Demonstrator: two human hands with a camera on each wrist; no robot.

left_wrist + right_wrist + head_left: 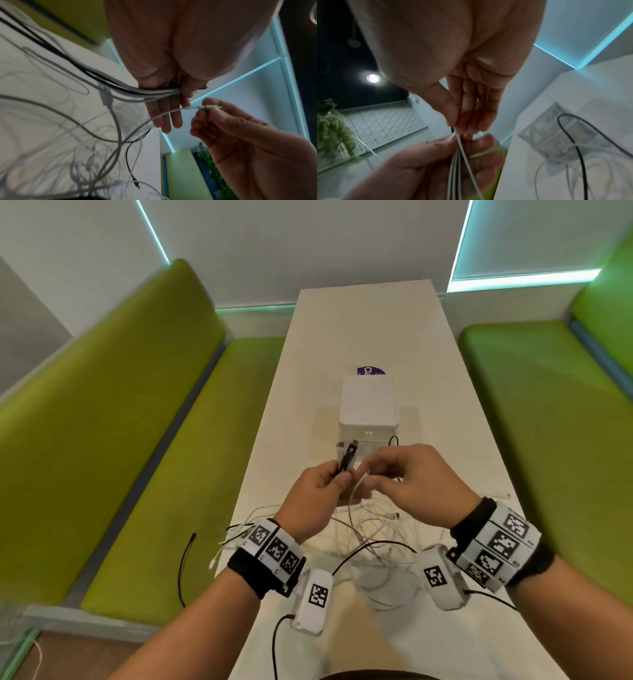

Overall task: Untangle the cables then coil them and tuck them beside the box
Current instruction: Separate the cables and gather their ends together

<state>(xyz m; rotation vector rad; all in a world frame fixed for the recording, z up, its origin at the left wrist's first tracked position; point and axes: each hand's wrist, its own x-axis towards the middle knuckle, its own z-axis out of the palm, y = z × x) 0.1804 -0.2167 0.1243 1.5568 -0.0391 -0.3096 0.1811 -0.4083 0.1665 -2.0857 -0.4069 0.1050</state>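
My left hand [337, 475] is raised over the table and grips a bundle of cable ends [150, 92], white and black, with a black USB plug [348, 457] sticking up out of the fist. My right hand [371, 479] is close beside it and pinches the plug end of one white cable [210, 107] between thumb and fingers. That cable hangs down to a loose tangle of white and black cables [371, 530] on the table below the hands. The white box [369, 405] stands just beyond the hands.
The long white table [363, 313] runs away from me between green benches [144, 412] on both sides. Several cable ends hang over the table's left edge [219, 546]. A purple sticker [370, 370] lies behind the box. A black cable [578, 146] loops beside the box.
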